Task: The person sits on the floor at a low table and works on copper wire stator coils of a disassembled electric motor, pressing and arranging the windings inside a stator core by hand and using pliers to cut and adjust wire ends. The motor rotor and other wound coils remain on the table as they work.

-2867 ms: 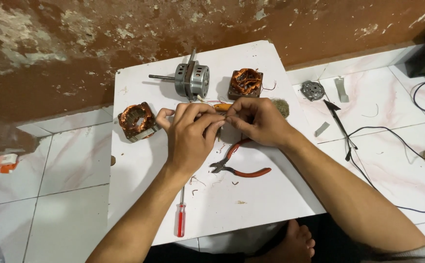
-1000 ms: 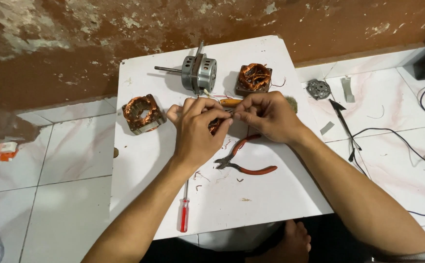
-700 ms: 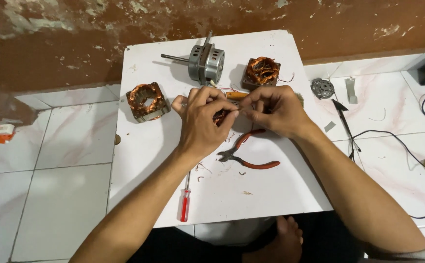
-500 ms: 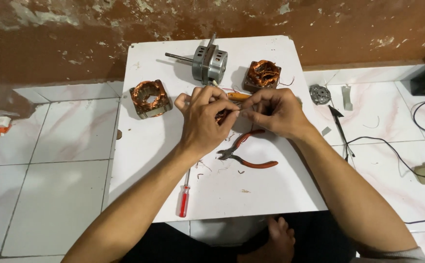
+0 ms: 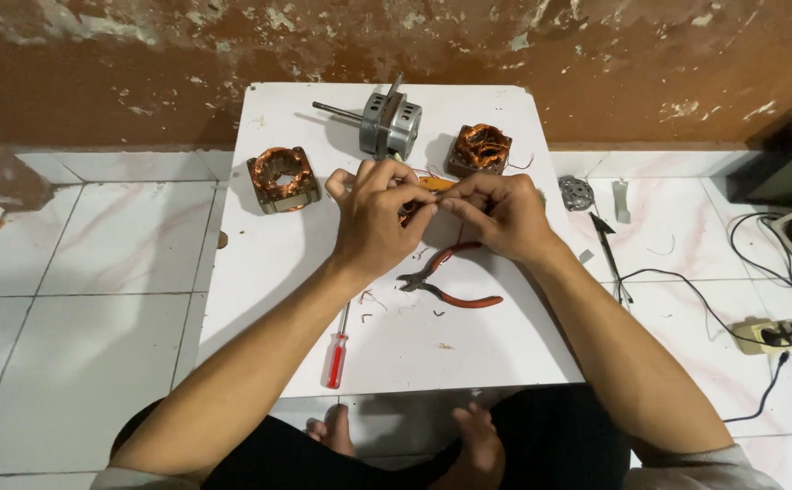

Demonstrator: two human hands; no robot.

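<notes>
Unmoved hands (image 5: 441,213), two copper coils (image 5: 280,175).

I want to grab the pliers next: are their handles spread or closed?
Spread. The pliers lie flat on the white table below both hands, and their two red handles fork apart in a V toward the right.

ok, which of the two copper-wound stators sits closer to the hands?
The right stator, just behind the right hand. The left stator lies apart, off to the side of the left hand.
</notes>
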